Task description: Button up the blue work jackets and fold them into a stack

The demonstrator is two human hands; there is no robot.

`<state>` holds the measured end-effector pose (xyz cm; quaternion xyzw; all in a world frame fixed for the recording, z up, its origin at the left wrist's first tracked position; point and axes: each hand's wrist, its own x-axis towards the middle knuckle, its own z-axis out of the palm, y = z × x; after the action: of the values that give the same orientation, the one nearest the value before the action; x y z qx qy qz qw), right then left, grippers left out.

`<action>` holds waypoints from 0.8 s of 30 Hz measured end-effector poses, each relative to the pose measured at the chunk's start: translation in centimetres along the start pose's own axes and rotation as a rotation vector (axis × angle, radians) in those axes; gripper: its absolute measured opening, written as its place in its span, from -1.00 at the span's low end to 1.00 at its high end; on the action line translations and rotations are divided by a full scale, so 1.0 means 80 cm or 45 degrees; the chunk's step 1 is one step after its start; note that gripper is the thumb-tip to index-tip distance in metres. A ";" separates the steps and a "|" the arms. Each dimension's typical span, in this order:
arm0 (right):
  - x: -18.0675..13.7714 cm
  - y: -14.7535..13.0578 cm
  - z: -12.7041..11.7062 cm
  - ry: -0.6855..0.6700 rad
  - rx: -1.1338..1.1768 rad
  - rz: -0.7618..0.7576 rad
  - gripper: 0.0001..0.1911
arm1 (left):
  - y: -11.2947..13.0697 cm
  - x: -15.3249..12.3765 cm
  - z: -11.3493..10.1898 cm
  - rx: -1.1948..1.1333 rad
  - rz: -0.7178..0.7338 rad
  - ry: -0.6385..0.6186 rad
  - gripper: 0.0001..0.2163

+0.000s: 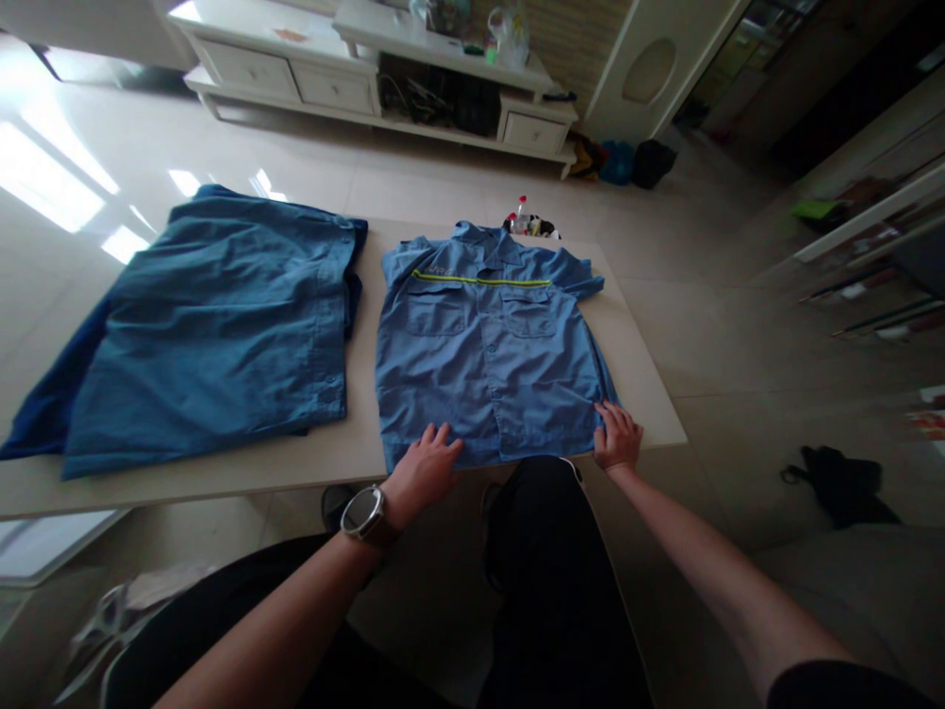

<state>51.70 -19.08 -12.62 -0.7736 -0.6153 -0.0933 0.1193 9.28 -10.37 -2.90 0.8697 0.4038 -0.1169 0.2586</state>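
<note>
A blue short-sleeved work shirt (450, 374) lies front side up on the table, its collar at the far end and its hem at the near edge. It has a yellow-green stripe across the chest, two flap pockets and a buttoned front. Near the hem's left part, my left hand (424, 468) rests on the cloth with fingers apart. My right hand (618, 438) touches the lower right corner of the shirt, fingers spread over its side edge. To the left lies a stack of blue garments (221, 325), a lighter one over a darker one.
The pale table (650, 404) runs left to right before my knees. Bottles with red caps (522, 212) stand beyond its far edge. A white TV cabinet (332, 89) stands farther back. On the floor at right is a dark bag-like thing (842, 483).
</note>
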 end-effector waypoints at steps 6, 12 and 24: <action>0.000 0.000 0.000 0.002 0.003 -0.004 -0.50 | 0.001 -0.001 -0.002 0.006 0.004 -0.005 -0.55; 0.000 0.000 0.001 -0.001 0.012 0.009 -0.47 | 0.004 -0.003 -0.007 0.026 -0.005 -0.025 -0.54; 0.001 -0.003 -0.003 -0.014 0.009 0.007 -0.48 | 0.003 -0.003 -0.003 0.007 -0.006 0.006 -0.56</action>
<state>51.50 -19.05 -12.33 -0.7754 -0.6141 -0.0865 0.1189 9.30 -10.53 -2.47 0.8697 0.4061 -0.1165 0.2552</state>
